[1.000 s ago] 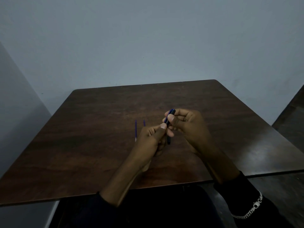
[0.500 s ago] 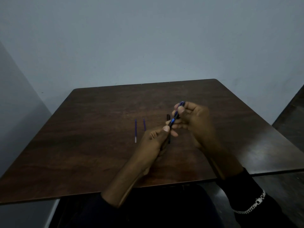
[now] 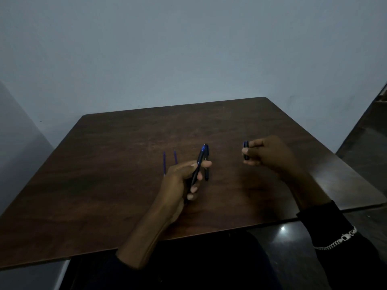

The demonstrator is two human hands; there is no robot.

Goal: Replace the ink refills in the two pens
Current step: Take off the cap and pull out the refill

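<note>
My left hand (image 3: 180, 183) has its grip closed on the slim dark-blue plastic pen barrel (image 3: 198, 164); my right hand (image 3: 270, 153) pinches the short blue pen cap (image 3: 245, 150). A second dark pen (image 3: 206, 167) and two thin blue refills (image 3: 169, 162) lie on the brown wooden desk (image 3: 104, 174). In this dim light I could drop the cap, and it would likely roll away.

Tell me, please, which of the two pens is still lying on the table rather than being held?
The second pen, lying flat on the table just right of the left hand. The other pen is raised and tilted in that hand, its cap off in the right hand.
</note>
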